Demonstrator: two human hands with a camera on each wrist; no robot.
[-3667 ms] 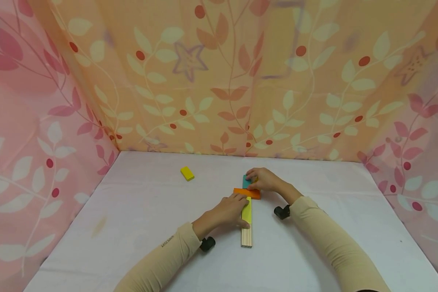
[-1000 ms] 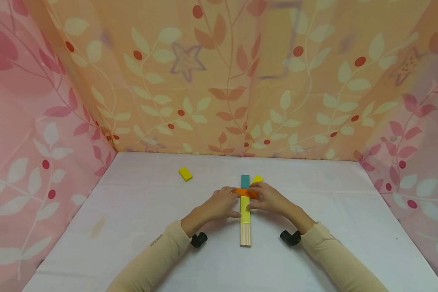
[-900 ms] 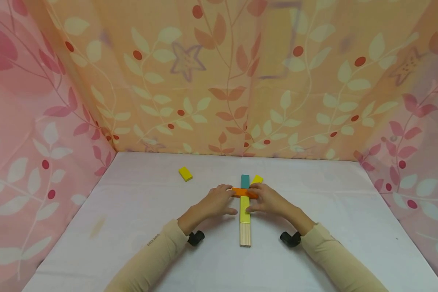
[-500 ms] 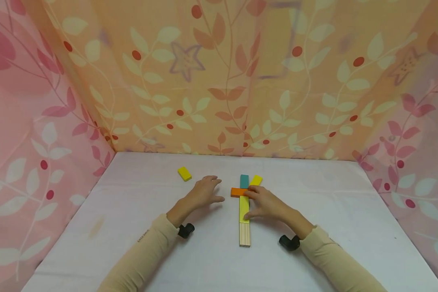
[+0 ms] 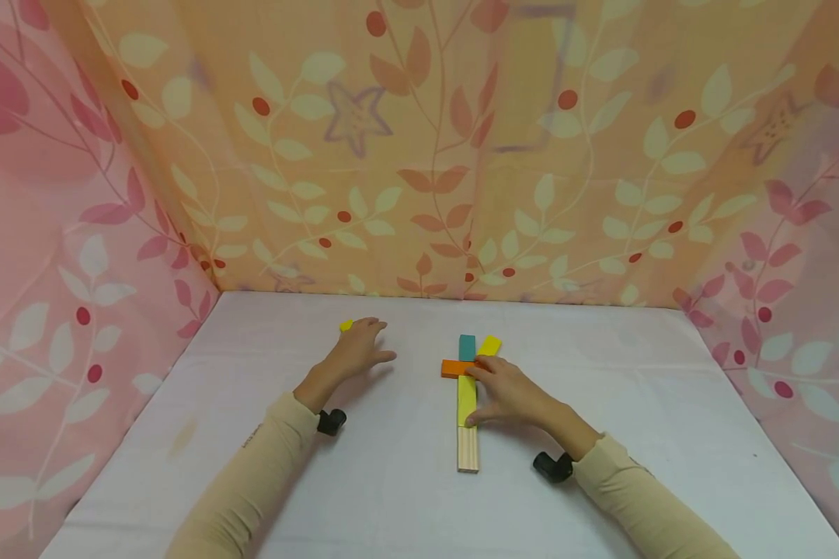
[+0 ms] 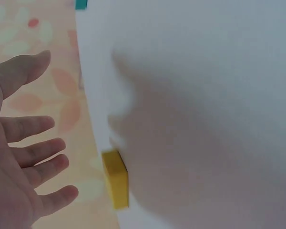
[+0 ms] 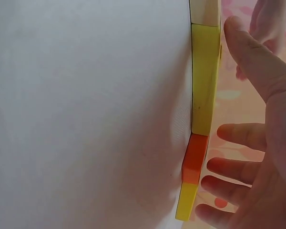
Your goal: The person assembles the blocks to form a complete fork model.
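Note:
My left hand (image 5: 349, 351) reaches over the table at left with fingers spread, partly covering a loose yellow block (image 5: 346, 325). In the left wrist view a gap shows between those fingers and the yellow block (image 6: 117, 181). Over the row of blocks hovers my right hand (image 5: 512, 390), fingers loosely bent and gripping nothing; its thumb is near the lime-yellow block (image 5: 466, 396). An orange block (image 5: 454, 368) lies crosswise at the far end of that one, its right part hidden by the right fingers. Beyond it lie a teal block (image 5: 467, 347) and a slanted yellow block (image 5: 490, 345).
A plain wooden block (image 5: 468, 450) continues the row at the near end. All this rests on a table with a white cloth (image 5: 391, 497). Flowered curtains (image 5: 419, 155) close off the back and both sides.
My left hand has left the orange block and moved left and away toward the loose yellow block. The right hand came down from the teal block, then stayed over the row.

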